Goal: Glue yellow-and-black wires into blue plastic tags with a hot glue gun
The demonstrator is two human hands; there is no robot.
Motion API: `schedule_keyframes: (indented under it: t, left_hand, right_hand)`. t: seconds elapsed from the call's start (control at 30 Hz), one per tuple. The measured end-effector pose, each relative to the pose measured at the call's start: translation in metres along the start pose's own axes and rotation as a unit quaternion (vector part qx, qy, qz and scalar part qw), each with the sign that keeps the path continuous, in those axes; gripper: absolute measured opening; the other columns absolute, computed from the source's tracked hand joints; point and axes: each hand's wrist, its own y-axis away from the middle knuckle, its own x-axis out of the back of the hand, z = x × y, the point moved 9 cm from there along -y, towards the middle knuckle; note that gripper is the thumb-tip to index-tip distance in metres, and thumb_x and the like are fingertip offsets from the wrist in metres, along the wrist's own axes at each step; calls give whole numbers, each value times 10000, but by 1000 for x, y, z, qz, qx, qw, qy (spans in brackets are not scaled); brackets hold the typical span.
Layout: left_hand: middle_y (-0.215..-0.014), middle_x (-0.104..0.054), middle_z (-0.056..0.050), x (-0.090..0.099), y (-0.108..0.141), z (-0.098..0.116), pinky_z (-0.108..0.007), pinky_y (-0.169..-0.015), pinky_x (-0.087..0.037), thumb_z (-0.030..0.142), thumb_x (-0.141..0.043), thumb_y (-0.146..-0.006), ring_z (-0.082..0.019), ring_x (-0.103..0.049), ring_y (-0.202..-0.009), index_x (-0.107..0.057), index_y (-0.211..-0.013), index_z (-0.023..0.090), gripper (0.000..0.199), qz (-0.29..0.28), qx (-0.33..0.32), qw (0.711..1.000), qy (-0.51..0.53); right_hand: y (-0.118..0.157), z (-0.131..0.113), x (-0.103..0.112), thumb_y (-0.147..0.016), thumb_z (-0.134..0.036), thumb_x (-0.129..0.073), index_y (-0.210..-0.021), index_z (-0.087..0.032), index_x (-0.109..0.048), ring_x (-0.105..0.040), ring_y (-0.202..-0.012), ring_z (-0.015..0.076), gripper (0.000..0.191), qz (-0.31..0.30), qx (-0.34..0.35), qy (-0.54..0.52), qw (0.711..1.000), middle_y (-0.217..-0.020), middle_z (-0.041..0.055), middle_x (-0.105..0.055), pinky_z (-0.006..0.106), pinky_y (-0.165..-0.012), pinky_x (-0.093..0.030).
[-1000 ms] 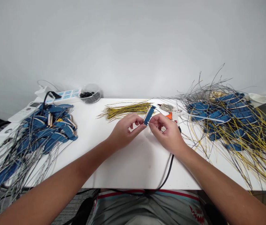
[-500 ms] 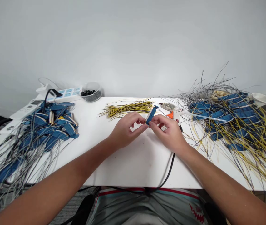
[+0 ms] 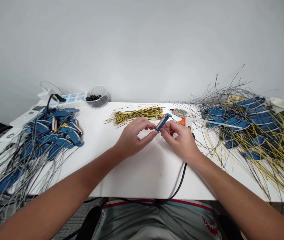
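Fingers of the left hand (image 3: pixel 133 136) and right hand (image 3: pixel 181 138) pinch the lower end of a slim blue plastic piece (image 3: pixel 163 121) above the smooth white tabletop (image 3: pixel 144 176); since the earlier frame its broad face has turned narrower. Beyond: a sheaf of thin yellow-and-black wires (image 3: pixel 137 115) and an orange-triggered glue gun (image 3: pixel 179 113).

the blue piece (image 3: pixel 164 121) looks plastic, the tub (image 3: pixel 103 101) glossy plastic, the shorts (image 3: pixel 154 218) cloth.

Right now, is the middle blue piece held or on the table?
Held: the left hand pinches the blue piece near its lower end. The right hand is there too; its grip is unclear.
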Motion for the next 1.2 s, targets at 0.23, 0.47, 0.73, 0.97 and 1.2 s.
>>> schedule_keyframes:
  t: [0.23, 0.47, 0.73, 0.97, 1.2]
  left_hand:
    - [-912, -719, -4, 4, -2, 1, -242, -769, -458, 315, -704, -937, -91, -598, -859, -759, -1022, 221, 138, 29, -29, 999, 4]
    - [-908, -743, -7, 6, -3, -2, -230, -729, -465, 332, -731, -916, -95, -604, -861, -801, -1007, 238, 148, 34, -4, 999, 29]
    - [-913, -746, -1, 4, -3, -10, -208, -709, -465, 356, -754, -895, -91, -617, -885, -815, -988, 258, 149, 22, 30, 997, 67]
    - [-939, -718, -18, -4, -3, -13, -215, -734, -452, 381, -713, -920, -95, -602, -876, -780, -1003, 215, 197, -17, 68, 993, 92]
    - [-1048, -691, -42, -12, -3, -11, -218, -788, -451, 426, -592, -990, -113, -595, -963, -751, -1073, 209, 281, -75, 78, 983, 147]
  right_hand:
    - [0, -1, 1, -967, -300, -630, -903, -196, -651, -492, -664, 134, 123, 1, 7, 25, 1000, -732, -6, -560, 269, -608, -387]
    - [1, -2, 1, -964, -286, -630, -902, -201, -642, -483, -655, 127, 106, 1, 14, 35, 999, -717, -18, -543, 261, -596, -378]
    - [1, -1, 1, -948, -267, -634, -873, -206, -618, -476, -649, 123, 98, 1, 14, 37, 999, -705, -28, -526, 258, -589, -370]
    - [0, 1, 1, -915, -258, -636, -844, -206, -598, -474, -653, 129, 96, 3, -2, 39, 999, -709, -26, -529, 264, -601, -379]
    - [2, -1, -10, -828, -169, -627, -739, -206, -483, -419, -639, 118, 173, -56, -20, 15, 998, -672, -43, -470, 262, -582, -337]
